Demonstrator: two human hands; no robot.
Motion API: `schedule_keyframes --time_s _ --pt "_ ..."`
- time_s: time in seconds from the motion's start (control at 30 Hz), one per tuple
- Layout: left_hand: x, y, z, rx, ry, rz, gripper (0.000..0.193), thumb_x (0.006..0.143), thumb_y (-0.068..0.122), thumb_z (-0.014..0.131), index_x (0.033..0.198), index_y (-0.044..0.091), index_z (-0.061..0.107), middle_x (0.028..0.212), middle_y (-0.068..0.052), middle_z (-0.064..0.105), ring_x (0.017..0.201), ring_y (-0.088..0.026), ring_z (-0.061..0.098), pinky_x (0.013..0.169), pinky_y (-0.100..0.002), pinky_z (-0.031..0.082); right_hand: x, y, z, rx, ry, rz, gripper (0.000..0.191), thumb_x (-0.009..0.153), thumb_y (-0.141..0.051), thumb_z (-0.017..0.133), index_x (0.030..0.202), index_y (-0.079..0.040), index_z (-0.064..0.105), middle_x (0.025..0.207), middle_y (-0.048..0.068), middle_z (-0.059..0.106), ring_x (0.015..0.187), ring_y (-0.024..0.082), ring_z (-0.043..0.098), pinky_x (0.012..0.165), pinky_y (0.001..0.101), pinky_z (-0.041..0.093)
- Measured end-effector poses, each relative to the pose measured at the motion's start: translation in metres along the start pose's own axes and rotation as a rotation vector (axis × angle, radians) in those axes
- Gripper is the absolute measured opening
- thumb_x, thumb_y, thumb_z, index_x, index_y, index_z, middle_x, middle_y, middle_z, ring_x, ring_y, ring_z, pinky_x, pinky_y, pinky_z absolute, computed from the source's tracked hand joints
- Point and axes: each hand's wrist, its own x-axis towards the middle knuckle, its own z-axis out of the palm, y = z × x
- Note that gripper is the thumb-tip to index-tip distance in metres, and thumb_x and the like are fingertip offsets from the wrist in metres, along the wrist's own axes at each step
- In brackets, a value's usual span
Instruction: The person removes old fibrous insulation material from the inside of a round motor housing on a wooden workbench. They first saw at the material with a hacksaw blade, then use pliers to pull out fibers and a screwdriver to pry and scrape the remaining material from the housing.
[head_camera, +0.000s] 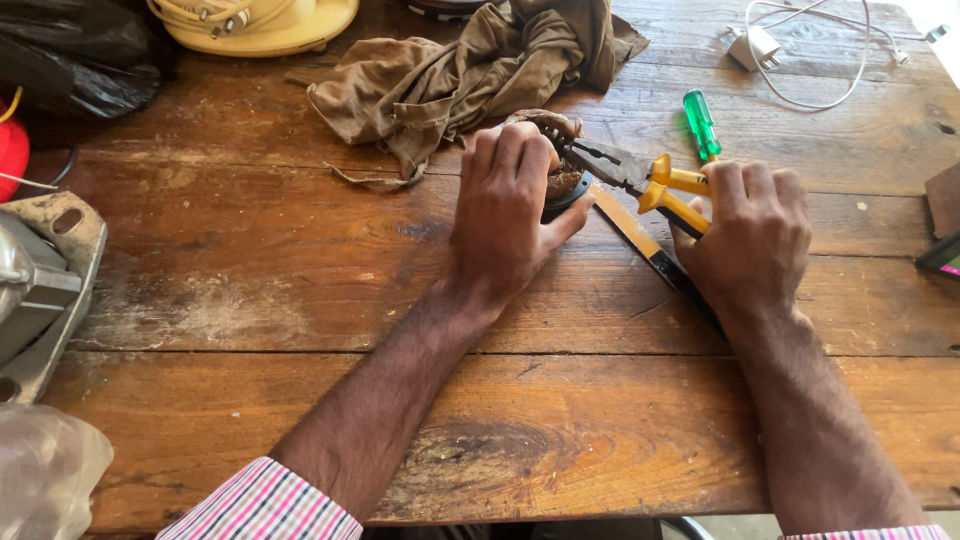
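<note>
At the middle of the wooden table (250, 300), the left hand (505, 215) sits cupped over a small round motor part (560, 175), brown windings on top and a dark ring at the base, grip clamped around it with fingers curled over the top and thumb pressed at its lower right side. Over at three o'clock from it, the right hand (750, 235) has its grip closed tight on the yellow handles of a pair of pliers (645, 178), and the grey nose of those pliers points toward nine o'clock, right into the top of the motor part, touching it. Under the pliers, a long flat file (640, 240) lies slanted on the table, running from the motor part down toward five o'clock beneath the right hand. Just at twelve o'clock of the right hand, a green-handled screwdriver (701, 124) lies. At twelve o'clock of the left hand, a crumpled brown cloth (450, 75) is heaped, touching the motor part's far side. A white charger and cable (800, 50) rest far off at one o'clock.
</note>
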Motion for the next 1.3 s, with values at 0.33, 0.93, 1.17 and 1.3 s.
schedule_keyframes --time_s 0.33,0.93,1.17,1.3 --pt "0.003 0.005 -0.009 -0.134 0.059 -0.031 0.046 0.081 0.025 0.089 0.102 0.003 0.055 0.127 -0.016 0.05 0.124 -0.035 0.05 0.124 -0.056 0.036 0.008 -0.017 -0.04 0.216 -0.374 0.223 0.04 0.088 -0.04 0.082 0.111 -0.009 0.071 0.091 0.011 0.075 0.076 0.026 0.07 0.079 0.0462 0.054" --pt "0.007 -0.012 -0.014 -0.343 0.115 -0.067 0.022 0.093 0.023 0.066 0.085 0.004 0.058 0.118 -0.017 0.06 0.113 -0.029 0.06 0.115 -0.048 0.045 0.04 -0.036 -0.089 0.669 -0.934 0.698 0.039 0.088 -0.048 0.075 0.097 -0.01 0.081 0.07 0.009 0.07 0.063 0.019 0.065 0.058 0.0367 0.05" --pt "0.01 -0.02 -0.02 -0.49 0.093 -0.159 0.026 0.098 0.019 0.059 0.081 0.001 0.055 0.116 -0.014 0.063 0.111 -0.025 0.061 0.101 -0.039 0.05 0.037 -0.031 -0.091 0.871 -1.008 0.786 0.04 0.086 -0.034 0.076 0.115 -0.008 0.067 0.073 0.013 0.073 0.058 0.02 0.064 0.05 0.0351 0.045" --pt "0.01 -0.021 -0.02 -0.524 0.109 -0.186 0.027 0.099 0.019 0.06 0.078 0.002 0.055 0.114 -0.014 0.063 0.109 -0.025 0.062 0.1 -0.038 0.05 0.027 -0.021 -0.08 1.117 -1.024 0.773 0.039 0.087 -0.033 0.074 0.114 -0.005 0.064 0.07 0.016 0.073 0.052 0.022 0.065 0.044 0.0352 0.047"
